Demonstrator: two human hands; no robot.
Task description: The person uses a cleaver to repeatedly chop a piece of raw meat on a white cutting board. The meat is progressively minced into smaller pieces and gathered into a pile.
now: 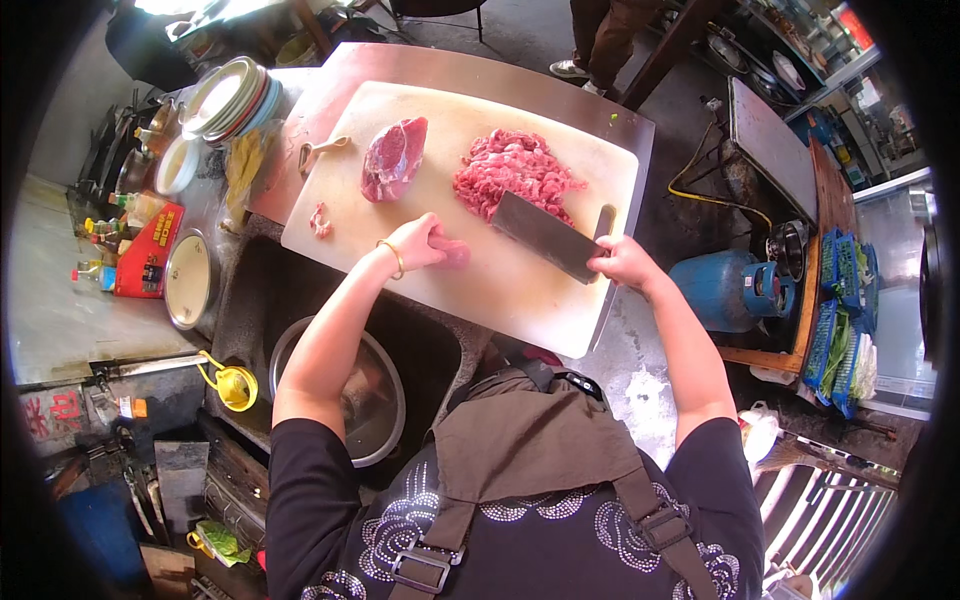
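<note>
My left hand grips a small piece of raw meat near the front edge of a white cutting board. In my right hand is the handle of a cleaver, its broad dark blade slanting up and left. The blade's far end touches or overlaps a heap of sliced raw meat; the exact contact is hidden. A larger chunk of raw meat lies left of the heap. Small trimmings sit by the board's left edge, below a peeler-like tool.
Below the board is a dark sink holding a metal basin. Stacked plates stand at the left, above a red box and bottles. A blue gas cylinder stands at the right. A person's legs show beyond the table.
</note>
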